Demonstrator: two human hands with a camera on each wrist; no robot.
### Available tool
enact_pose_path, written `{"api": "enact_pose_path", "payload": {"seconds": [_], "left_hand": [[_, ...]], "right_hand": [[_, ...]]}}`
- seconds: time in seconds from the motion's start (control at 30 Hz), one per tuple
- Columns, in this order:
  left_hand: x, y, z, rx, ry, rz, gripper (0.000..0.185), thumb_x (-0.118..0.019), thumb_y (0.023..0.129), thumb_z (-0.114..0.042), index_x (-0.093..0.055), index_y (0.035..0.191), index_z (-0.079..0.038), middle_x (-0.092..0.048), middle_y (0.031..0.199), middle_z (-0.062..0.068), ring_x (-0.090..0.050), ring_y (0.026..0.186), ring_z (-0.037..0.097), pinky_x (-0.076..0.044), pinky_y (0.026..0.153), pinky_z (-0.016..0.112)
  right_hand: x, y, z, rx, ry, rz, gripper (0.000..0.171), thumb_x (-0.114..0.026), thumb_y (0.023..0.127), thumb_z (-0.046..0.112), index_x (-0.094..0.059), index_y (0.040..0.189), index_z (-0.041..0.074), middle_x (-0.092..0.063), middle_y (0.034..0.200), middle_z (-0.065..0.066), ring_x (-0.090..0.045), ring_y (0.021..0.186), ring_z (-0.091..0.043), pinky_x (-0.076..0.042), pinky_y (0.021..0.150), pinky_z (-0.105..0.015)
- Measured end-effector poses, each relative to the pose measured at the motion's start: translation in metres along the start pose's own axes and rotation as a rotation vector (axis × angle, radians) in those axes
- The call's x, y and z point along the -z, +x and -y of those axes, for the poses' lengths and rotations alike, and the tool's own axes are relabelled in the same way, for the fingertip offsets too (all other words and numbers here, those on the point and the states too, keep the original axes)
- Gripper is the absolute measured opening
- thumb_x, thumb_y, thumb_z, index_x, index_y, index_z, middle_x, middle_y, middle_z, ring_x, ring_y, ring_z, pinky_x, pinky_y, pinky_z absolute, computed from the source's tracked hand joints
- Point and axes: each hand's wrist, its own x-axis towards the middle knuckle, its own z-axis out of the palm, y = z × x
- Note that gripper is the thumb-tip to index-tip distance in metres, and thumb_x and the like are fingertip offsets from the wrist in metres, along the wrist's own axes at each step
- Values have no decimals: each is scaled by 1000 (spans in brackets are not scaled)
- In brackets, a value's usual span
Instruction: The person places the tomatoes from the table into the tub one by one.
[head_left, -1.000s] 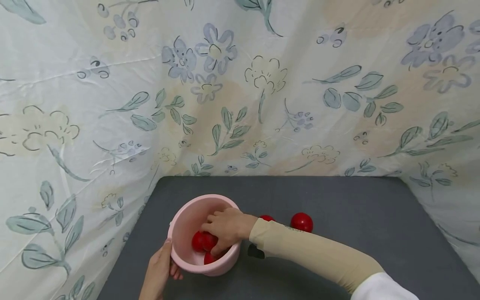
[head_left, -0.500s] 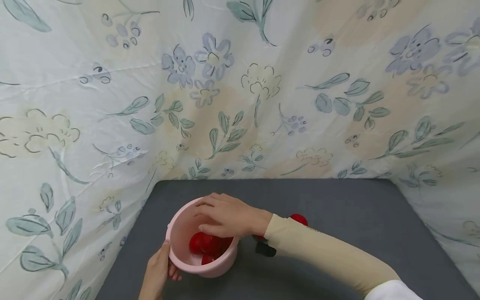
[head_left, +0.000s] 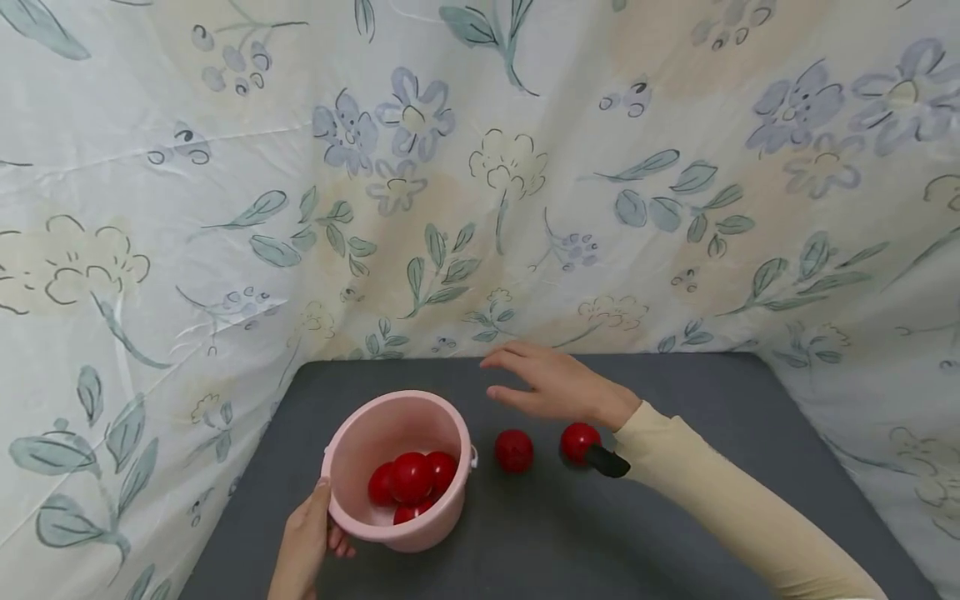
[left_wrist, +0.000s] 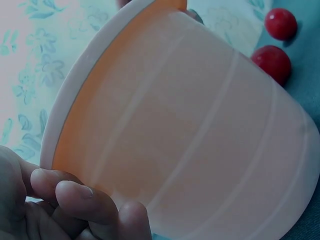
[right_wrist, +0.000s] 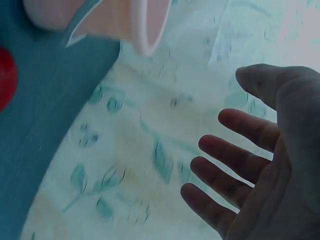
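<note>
A pink bowl (head_left: 352,450) stands on the grey table (head_left: 675,400) with several red balls (head_left: 411,477) inside. My left hand (head_left: 307,542) grips its near-left rim, thumb on the edge; in the left wrist view the fingers (left_wrist: 85,200) curl round the bowl's wall (left_wrist: 200,140). Two more red balls (head_left: 513,450) (head_left: 579,442) lie on the table to the right of the bowl. My right hand (head_left: 551,385) hovers above them with straight fingers and holds nothing; the right wrist view shows its fingers (right_wrist: 235,165) spread.
A floral cloth (head_left: 450,167) hangs behind and at both sides of the table. A small black item (head_left: 607,462) shows under my right wrist. Bare grey table surface lies to the right.
My right hand left the bowl, rose and moved right and back; it is now over the two loose balls. The left hand kept its hold on the bowl.
</note>
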Motion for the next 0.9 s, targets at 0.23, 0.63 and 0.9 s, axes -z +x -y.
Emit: {"api": "enact_pose_path", "payload": {"seconds": [0.23,0.63,0.9], "left_hand": [[-4,1,0,6,5,-11,58,-29,108,-54,-45,72,-11,-45,52,2,-49,48,17,-56,56,36],[-3,0,0,-3,10,-13,60,-28,109,-52,-44,68,-12,-44,50,1,-48,46,15,-55,55,35],[-2,1,1,-24,22,-12,60,-28,109,-53,-45,70,-11,-44,50,2,-48,46,16,-55,54,36]], "right_hand": [[15,-30,-47,-158,97,-60,49,-60,100,47,-51,144,28,-51,147,3,-50,136,-21,-47,109,-50],[-3,-58,-94,-240,135,-134,47,-61,102,39,-54,142,16,-51,145,-10,-48,135,-32,-44,107,-58],[-60,-76,-112,-267,96,-49,61,-64,97,50,-52,144,14,-48,149,-17,-46,135,-41,-47,102,-62]]}}
